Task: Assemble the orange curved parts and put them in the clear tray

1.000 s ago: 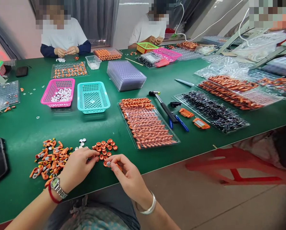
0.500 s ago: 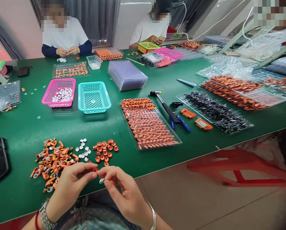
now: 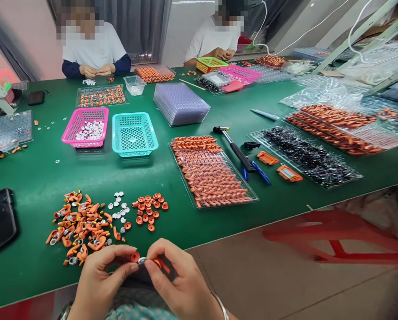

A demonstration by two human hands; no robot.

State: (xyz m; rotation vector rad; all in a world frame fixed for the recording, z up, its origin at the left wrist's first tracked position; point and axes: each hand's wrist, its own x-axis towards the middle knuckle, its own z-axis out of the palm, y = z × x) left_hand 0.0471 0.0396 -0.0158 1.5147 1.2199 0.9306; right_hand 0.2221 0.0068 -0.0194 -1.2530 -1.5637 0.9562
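Note:
My left hand (image 3: pixel 98 275) pinches a small round orange earbud cap (image 3: pixel 135 257) between thumb and fingertips, just past the table's front edge. Close beside it, my right hand (image 3: pixel 185 280) grips an orange stemmed earbud housing (image 3: pixel 163 265), whose round silver-white end (image 3: pixel 142 261) faces the cap. Whether cap and housing touch, I cannot tell. Beyond my hands lies a heap of orange earbud housings (image 3: pixel 85 222) with yellow tips. To its right are several white discs (image 3: pixel 118 206) and a cluster of orange caps (image 3: pixel 148 208).
A phone (image 3: pixel 0 222) lies at left. Farther back stand a pink basket (image 3: pixel 85 143) of white pieces, a turquoise basket (image 3: pixel 135 152) and stacked clear trays (image 3: pixel 180 104). A tray of orange parts (image 3: pixel 212 173) and a hammer (image 3: pixel 237 151) lie right. Two people sit opposite.
Both hands have come down toward my body, and the cap and the housing's round end now show plainly between the fingertips. The view has shifted slightly.

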